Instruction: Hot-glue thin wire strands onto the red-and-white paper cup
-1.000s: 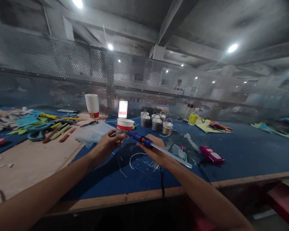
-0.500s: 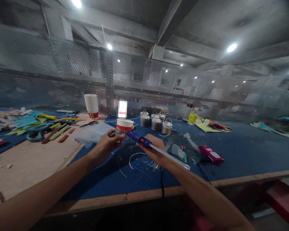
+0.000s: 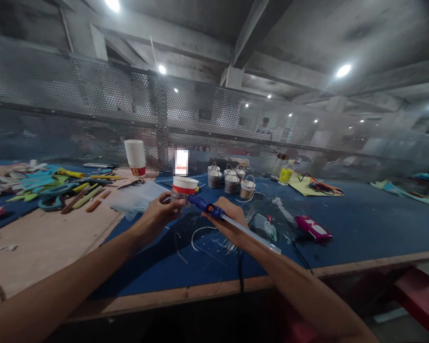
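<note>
My left hand [image 3: 164,208] grips a paper cup [image 3: 185,185] by its lower part, fingers closed round it. The cup is white with a red band, and grey cord is wound about its lower portion. My right hand [image 3: 229,216] holds a blue glue gun [image 3: 204,205] with a clear glue stick [image 3: 252,234] jutting from its back. The gun's nozzle points at the cup's wound side; whether they touch I cannot tell. A loose tail of cord [image 3: 178,247] hangs below the cup onto the blue table.
Several small cord-wrapped cups with handles [image 3: 231,183] stand behind my right hand. At the left are a stack of paper cups [image 3: 135,155], scissors [image 3: 53,197] and craft strips. To the right lie a magenta device [image 3: 313,228], a yellow bottle [image 3: 286,175] and coloured paper [image 3: 307,188].
Almost nothing differs. Both hands keep the cup and the glue gun in the same place, with only a slight shift of the view.
</note>
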Available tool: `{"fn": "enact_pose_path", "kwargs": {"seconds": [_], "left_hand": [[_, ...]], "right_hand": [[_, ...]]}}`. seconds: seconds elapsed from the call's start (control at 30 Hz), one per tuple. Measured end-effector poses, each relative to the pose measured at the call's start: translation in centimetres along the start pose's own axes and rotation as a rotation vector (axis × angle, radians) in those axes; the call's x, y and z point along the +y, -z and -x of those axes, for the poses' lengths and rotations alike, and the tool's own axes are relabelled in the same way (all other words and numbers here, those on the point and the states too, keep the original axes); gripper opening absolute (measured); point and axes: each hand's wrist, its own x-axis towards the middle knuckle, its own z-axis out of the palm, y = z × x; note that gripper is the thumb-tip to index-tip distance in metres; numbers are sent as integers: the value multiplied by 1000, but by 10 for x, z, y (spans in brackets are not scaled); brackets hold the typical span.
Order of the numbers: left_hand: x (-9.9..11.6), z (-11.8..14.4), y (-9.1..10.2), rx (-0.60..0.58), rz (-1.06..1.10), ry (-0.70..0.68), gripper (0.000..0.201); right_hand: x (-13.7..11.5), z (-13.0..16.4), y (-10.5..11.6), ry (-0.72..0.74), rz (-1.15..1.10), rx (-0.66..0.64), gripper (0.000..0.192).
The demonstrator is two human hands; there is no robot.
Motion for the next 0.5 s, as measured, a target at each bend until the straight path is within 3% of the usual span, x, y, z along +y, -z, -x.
{"fn": "enact_pose_path", "kwargs": {"seconds": [0.5], "left_hand": [[-2,-3,4,-26,29,9,41]], "right_hand": [[2,1,-1,-2,12,-5,29]]}}
